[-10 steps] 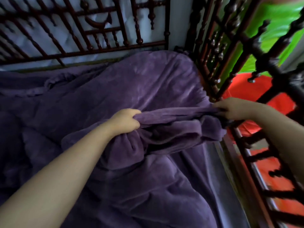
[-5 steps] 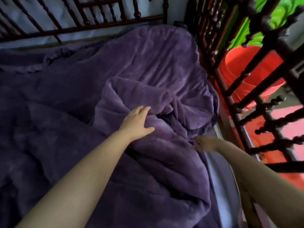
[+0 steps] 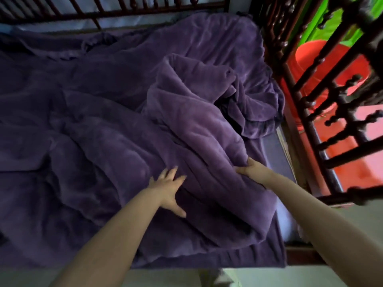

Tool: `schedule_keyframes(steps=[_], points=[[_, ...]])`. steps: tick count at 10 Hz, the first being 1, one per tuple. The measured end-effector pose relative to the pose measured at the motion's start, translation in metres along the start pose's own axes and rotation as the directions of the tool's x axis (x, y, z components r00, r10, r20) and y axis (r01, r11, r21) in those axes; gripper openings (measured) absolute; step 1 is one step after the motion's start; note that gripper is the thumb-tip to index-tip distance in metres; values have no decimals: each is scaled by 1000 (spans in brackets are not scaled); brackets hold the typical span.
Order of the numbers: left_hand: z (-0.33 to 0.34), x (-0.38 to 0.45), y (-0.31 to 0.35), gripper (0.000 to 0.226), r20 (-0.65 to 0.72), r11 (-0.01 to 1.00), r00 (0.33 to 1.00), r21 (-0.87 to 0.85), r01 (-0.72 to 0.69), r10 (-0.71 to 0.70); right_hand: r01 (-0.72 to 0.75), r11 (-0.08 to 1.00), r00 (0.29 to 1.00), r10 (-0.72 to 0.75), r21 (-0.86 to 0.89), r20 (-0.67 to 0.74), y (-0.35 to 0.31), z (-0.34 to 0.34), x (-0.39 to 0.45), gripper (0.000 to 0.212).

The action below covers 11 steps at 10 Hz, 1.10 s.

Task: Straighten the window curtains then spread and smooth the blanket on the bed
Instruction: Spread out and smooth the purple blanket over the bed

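Observation:
A purple plush blanket (image 3: 116, 125) covers the bed, rumpled, with a thick bunched ridge running from the far right corner down toward the near edge. My left hand (image 3: 169, 188) lies flat on the blanket with fingers spread, just left of that ridge. My right hand (image 3: 251, 170) pinches a fold on the ridge's right side. A strip of pale sheet (image 3: 271, 146) shows beside the ridge along the right edge. No curtains are in view.
A dark turned-wood rail (image 3: 116, 14) runs along the far side of the bed, and a similar spindle frame (image 3: 310, 104) stands along the right. Behind it sit a red bucket (image 3: 325, 65) and a red floor. Pale floor shows at the bottom.
Both hands came nearer to me along the ridge. My right hand now grips a fold; my left hand still rests flat. The view pulled back, showing the bed's near edge.

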<state>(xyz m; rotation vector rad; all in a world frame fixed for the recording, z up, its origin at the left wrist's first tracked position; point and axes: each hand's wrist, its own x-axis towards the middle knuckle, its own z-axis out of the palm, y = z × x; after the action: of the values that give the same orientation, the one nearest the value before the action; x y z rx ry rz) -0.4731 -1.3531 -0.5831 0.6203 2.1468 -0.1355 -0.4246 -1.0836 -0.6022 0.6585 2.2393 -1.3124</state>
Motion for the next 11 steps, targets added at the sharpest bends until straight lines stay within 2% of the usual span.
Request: schedule_keyframes(steps=[1, 2, 3, 4, 5, 6, 7, 8, 9, 10, 11], points=[[61, -26, 11, 125, 24, 996, 1000, 85, 6, -8, 80, 993, 992, -88, -89, -87, -13, 19, -53, 40], [127, -53, 30, 90, -192, 983, 979, 156, 101, -70, 134, 976, 970, -164, -170, -179, -27, 44, -110, 32], [159, -80, 38, 45, -451, 982, 879, 27, 187, -155, 192, 976, 953, -209, -99, -217, -32, 62, -165, 33], [171, -118, 37, 52, -512, 983, 840, -88, 159, -182, 182, 983, 963, -182, -20, -197, -32, 69, -220, 33], [179, -150, 39, 78, -646, 980, 744, -191, 57, -169, 180, 964, 972, -144, 195, -186, -31, 71, -267, 23], [188, -173, 41, 82, -808, 942, 549, -320, -106, -213, 159, 902, 981, -98, 402, -167, -30, 81, -311, 23], [193, -189, 36, 83, -812, 775, 453, -537, -334, -367, 83, 833, 995, -38, 547, -93, -24, 99, -346, 18], [193, -202, 32, 38, -733, 435, 502, -678, -593, -459, 18, 770, 1000, 2, 638, -31, -29, 117, -364, 12], [193, -223, 13, 36, -647, 233, 528, -726, -647, -549, 119, 683, 993, -90, 721, -79, -45, 131, -372, 14], [179, -252, -20, 38, -567, 90, 514, -723, -685, -644, 253, 636, 967, -194, 729, -167, -74, 132, -365, 41], [158, -276, -28, 34, -381, -158, 629, -760, -630, -677, 335, 623, 937, -298, 707, -181, -119, 132, -359, 30]])
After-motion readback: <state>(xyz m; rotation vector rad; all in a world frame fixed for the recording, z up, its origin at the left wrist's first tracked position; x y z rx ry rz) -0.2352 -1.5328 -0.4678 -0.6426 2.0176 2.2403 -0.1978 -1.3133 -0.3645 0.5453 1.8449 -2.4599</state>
